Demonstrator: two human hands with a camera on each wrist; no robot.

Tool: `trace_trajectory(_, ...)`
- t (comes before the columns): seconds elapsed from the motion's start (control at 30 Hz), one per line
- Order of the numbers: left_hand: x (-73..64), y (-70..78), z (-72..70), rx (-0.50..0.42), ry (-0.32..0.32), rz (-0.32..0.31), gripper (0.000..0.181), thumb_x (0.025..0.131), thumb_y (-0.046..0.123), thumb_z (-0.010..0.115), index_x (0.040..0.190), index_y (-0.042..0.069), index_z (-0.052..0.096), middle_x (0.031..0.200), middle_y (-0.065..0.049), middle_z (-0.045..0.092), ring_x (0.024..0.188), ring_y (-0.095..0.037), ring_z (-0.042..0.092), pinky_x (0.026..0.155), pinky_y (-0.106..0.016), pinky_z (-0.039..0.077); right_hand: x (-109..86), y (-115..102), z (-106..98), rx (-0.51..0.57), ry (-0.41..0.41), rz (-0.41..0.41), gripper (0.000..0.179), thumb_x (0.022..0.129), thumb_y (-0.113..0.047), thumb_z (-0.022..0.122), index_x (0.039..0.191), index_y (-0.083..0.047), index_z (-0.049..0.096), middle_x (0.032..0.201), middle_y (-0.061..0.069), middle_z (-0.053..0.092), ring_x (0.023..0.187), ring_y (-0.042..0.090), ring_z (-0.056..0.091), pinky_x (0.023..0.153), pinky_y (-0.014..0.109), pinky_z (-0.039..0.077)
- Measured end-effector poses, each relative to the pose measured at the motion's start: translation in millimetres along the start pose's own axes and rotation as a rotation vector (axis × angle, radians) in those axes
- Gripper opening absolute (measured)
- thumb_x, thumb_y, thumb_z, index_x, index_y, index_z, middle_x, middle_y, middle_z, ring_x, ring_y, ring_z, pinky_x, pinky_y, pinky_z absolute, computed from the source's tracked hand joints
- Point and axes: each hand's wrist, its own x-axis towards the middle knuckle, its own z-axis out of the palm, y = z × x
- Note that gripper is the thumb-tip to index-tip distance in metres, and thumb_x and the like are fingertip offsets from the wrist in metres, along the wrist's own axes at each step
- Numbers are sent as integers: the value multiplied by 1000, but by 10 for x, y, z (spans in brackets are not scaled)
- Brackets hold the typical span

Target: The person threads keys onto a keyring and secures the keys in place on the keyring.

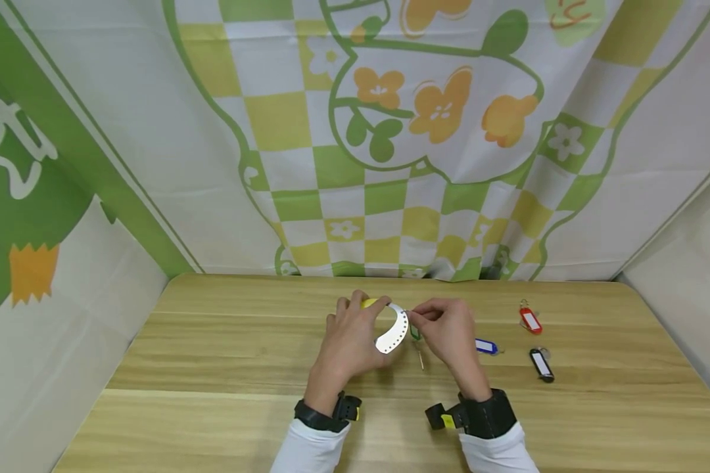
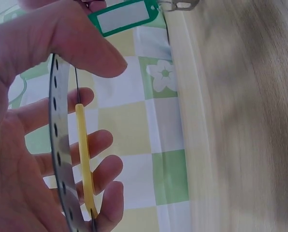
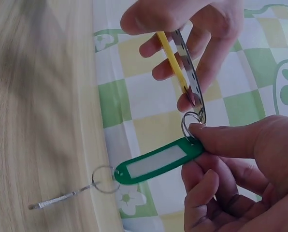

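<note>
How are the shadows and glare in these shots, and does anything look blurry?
Head view: the perforated metal band glares near-white; left wrist view: soft dark shadows blotch the wooden tabletop; right wrist view: tabletop shadowed too, grain smeary, green tag fairly crisp.

Perforated band (image 1: 390,339): silver, curved, one row of holes, held edge-up in the left hand (image 1: 348,335). Yellow grip (image 2: 84,159): slender, beside the band, opposite its holes. Green key tag (image 3: 156,162): white label; split rings (image 3: 184,127) at the band's end, threading unclear, pinched by the right hand (image 1: 446,328). Key (image 3: 62,199): silver, hanging from the tag's other end, apart from the band.
</note>
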Motion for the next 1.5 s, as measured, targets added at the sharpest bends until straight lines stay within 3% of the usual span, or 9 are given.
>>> trace_trajectory(0.23,7,-8,11,-11,-6,-15,82,64,29,93,138,20,62,133,-20,53,114,-42,48,82,-60,46,-3,18,-23,52,-60,53,7,84,-11,83,80,-6,80,67,2,70,55,14,61,51,27,45)
trace_trajectory(0.43,5,-24,12,-6,-20,-8,82,63,28,93,138,20,62,130,-19,53,113,-41,49,80,-59,46,20,65,-71,143,-195,103,4,88,-6,78,88,-3,80,78,6,74,69,24,71,64,37,58)
trace_trajectory(0.57,7,-34,18,8,-33,-3,84,62,28,94,139,20,61,131,-19,53,114,-43,49,80,-60,47,46,112,-98,236,-289,105,6,91,0,73,92,3,78,83,12,74,78,35,72,70,47,59)
trace_trajectory(0.7,8,-39,19,12,-51,0,85,62,28,95,140,20,61,133,-20,52,116,-44,48,82,-61,47,61,154,-118,276,-352,89,9,93,1,69,96,6,76,86,14,73,81,37,71,71,48,58)
trace_trajectory(0.9,10,-39,21,-2,-69,12,87,62,28,96,141,19,60,134,-22,51,116,-45,48,81,-63,47,64,170,-132,190,-380,-3,9,96,2,65,94,4,74,83,11,71,74,26,68,66,38,57)
trace_trajectory(1.03,10,-44,16,-1,-74,18,89,61,28,96,141,19,60,135,-21,51,116,-45,48,81,-62,47,75,168,-136,89,-406,-70,10,98,0,63,94,-1,72,81,5,68,72,24,63,62,28,49)
trace_trajectory(1.17,11,-48,10,2,-76,26,89,61,28,96,141,19,60,135,-21,51,116,-44,49,81,-61,47,84,172,-145,43,-425,-101,10,99,-1,62,97,-2,72,84,4,68,75,30,63,62,28,47)
trace_trajectory(1.4,18,-46,6,4,-73,35,88,61,28,96,141,19,60,134,-21,51,116,-45,49,81,-61,47,95,155,-147,2,-397,-136,11,99,-1,61,94,-2,72,81,3,66,67,14,55,60,27,45)
trace_trajectory(1.5,19,-42,1,5,-70,30,88,61,28,96,141,19,60,134,-21,52,116,-45,49,81,-61,47,98,155,-147,-3,-399,-145,11,99,-1,62,95,-3,72,82,3,67,68,14,56,61,27,46)
